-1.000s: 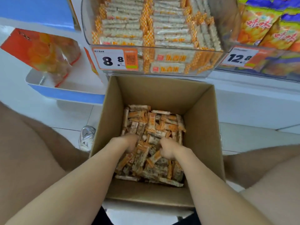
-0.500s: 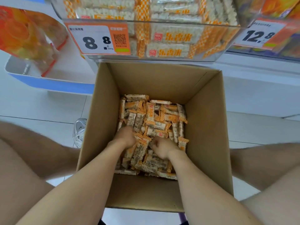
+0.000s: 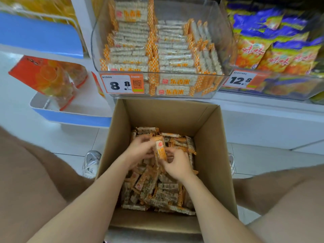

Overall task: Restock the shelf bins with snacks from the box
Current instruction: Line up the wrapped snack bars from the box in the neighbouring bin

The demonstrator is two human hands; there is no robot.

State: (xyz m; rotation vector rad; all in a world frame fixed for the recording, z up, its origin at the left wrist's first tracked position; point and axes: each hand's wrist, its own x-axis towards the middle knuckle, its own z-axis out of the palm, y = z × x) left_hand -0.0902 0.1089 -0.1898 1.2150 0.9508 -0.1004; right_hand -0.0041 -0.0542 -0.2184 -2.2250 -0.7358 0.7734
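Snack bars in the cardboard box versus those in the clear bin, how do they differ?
The box bars lie jumbled at all angles; the bin bars are stacked in neat rows. The box bars sit in shadow, the bin bars brightly lit. Both share orange-checkered wrappers.

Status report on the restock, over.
Left grip, right grip both holding one orange-wrapped snack bar in brown cardboard box. Clear plastic shelf bin above. Nothing blocking.

Open-topped clear bin (image 3: 182, 9) just above the open box (image 3: 213, 155), tall cardboard walls around the snacks (image 3: 166, 195).
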